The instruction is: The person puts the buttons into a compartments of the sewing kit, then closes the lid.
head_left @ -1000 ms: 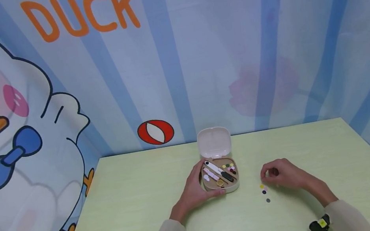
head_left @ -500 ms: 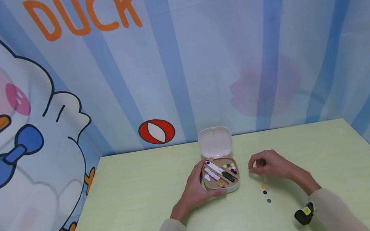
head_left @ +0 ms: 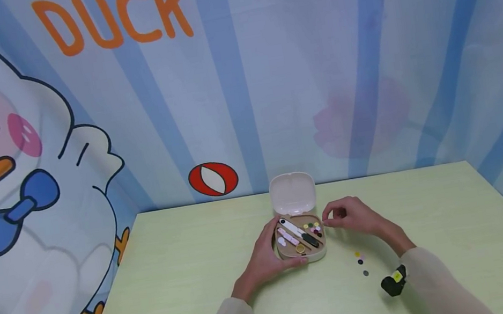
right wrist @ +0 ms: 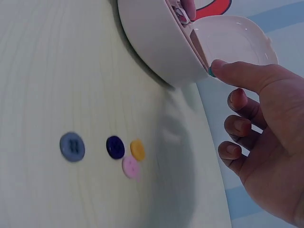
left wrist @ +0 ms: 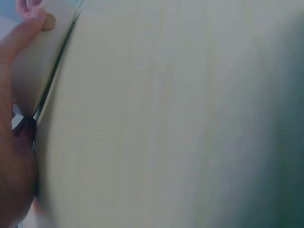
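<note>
My left hand [head_left: 263,255] grips the left side and front of a small white sewing box [head_left: 316,257]; its thumb lies by a round tan catch [left wrist: 48,22] in the left wrist view. The lid [head_left: 293,194] stands open at the back. Inside are a slim white-and-black tool [head_left: 298,231], a pink piece [head_left: 288,237], a gold ring-shaped item [head_left: 300,248] and several small buttons [head_left: 311,225]. At the box's right rim, my right hand [head_left: 353,215] pinches a teal button [right wrist: 211,72], mostly hidden by the thumb.
On the table right of the box lie a grey button [right wrist: 72,147], a dark blue button [right wrist: 115,147], a yellow button [right wrist: 137,149] and a pink button [right wrist: 130,167]. A printed cloth backdrop [head_left: 267,68] rises behind the table's far edge.
My right hand has moved left and away from the loose buttons to the box's right rim. The left hand keeps its hold on the box, which stays in place.
</note>
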`<move>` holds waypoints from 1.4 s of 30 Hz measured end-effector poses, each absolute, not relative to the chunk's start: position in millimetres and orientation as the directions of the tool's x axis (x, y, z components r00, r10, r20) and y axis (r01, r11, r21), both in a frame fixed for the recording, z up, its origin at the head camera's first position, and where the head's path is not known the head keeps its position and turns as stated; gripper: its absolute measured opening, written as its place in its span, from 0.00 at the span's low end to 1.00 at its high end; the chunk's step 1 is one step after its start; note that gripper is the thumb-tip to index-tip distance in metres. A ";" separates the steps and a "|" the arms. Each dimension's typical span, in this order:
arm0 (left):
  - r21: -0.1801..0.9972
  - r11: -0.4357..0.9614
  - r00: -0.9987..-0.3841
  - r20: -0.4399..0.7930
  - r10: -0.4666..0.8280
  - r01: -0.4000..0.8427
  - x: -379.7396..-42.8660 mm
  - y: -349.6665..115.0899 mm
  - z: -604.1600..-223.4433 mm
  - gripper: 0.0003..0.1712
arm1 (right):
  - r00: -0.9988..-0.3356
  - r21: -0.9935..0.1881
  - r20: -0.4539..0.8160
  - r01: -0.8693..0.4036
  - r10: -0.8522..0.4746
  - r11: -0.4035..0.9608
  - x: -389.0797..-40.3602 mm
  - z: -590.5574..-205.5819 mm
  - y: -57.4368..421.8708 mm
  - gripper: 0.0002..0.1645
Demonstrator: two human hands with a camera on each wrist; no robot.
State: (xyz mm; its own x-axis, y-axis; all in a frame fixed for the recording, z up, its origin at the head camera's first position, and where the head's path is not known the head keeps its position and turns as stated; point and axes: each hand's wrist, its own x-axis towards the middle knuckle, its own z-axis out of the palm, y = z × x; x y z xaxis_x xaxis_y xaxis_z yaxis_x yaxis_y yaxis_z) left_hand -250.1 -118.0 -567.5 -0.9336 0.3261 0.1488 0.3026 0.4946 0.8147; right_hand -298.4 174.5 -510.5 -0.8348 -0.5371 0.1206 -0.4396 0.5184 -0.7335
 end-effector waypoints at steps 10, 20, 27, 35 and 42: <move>0.814 0.504 -0.937 0.133 0.322 0.289 -248.6 -118.0 -565.1 0.70 | -0.841 -0.743 0.135 -0.435 -0.523 0.508 -305.7 -514.5 161.1 0.02; 0.811 0.508 -0.937 0.131 0.324 0.289 -249.2 -116.8 -565.7 0.71 | -0.866 -0.745 0.102 -0.393 -0.490 0.539 -310.2 -515.1 150.2 0.03; 0.809 0.515 -0.939 0.126 0.319 0.283 -249.1 -117.4 -565.3 0.71 | -0.872 -0.741 0.097 -0.385 -0.479 0.551 -310.2 -514.8 145.1 0.04; 0.811 0.512 -0.939 0.123 0.322 0.282 -248.9 -117.0 -566.3 0.71 | -0.885 -0.738 0.078 -0.362 -0.460 0.570 -307.9 -512.6 146.4 0.05; 0.809 0.512 -0.937 0.127 0.324 0.287 -250.4 -118.3 -568.2 0.71 | -0.888 -0.746 0.106 -0.369 -0.448 0.555 -301.4 -514.1 156.8 0.08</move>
